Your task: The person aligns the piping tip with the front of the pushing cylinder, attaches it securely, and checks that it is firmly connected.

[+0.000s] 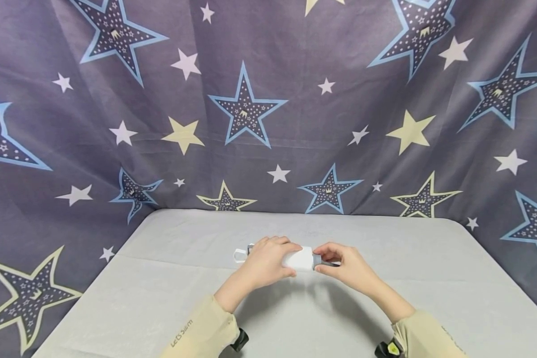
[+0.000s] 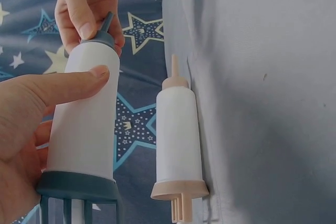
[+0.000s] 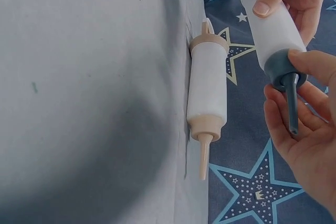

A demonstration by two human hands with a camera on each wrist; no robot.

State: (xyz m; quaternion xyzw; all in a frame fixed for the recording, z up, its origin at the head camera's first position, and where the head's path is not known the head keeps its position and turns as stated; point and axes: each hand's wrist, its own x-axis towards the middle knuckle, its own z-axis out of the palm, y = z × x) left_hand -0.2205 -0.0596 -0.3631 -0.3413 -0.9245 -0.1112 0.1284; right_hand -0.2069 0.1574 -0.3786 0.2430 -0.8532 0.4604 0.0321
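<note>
A white cylindrical nozzle bottle is held tilted in the wrist views, level in the head view. Its nozzle cap and slatted base are dark blue-grey. My left hand grips the white body, thumb laid across it. At the other end my right hand pinches the nozzle cap between thumb and fingers, and the thin nozzle points out past them. A second nozzle bottle, white with beige ends, lies beside the held one in both wrist views. I cannot make it out in the head view.
A pale grey cloth covers the table. A dark curtain printed with stars hangs behind and along its sides. White loop-shaped part sticks out left of my left hand.
</note>
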